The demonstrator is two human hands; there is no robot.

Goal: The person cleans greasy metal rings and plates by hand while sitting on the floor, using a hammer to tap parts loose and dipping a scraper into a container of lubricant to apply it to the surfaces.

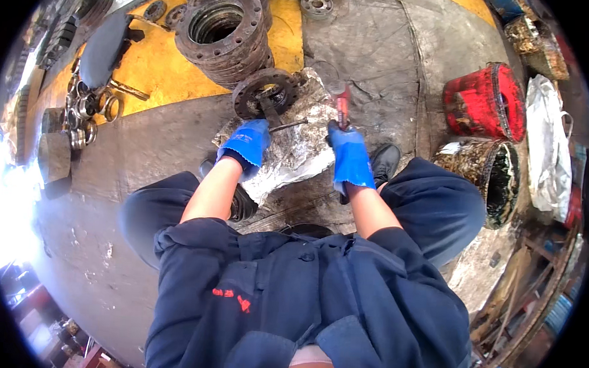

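Observation:
A dark, greasy ring flange [248, 95] with bolt holes tilts at the far edge of a crumpled, stained sheet [292, 159] before me. My left hand [247, 144], in a blue glove, is closed round a flat metal bar [269, 110] that reaches into the flange's ring. Beside that glove a thin dark rod [288, 126] points right over the sheet. My right hand [348, 150], also blue-gloved, grips a red-handled tool [341, 104], held away from the flange. The tool's far end is blurred, so its kind is unclear.
Beyond the flange rises a stack of rusty flanges [225, 33] on yellow flooring [162, 63]. Metal rings [81, 109] lie at the left. To the right are a red bucket [482, 100], a grimy drum [485, 172] lying on its side and a white sack [547, 149].

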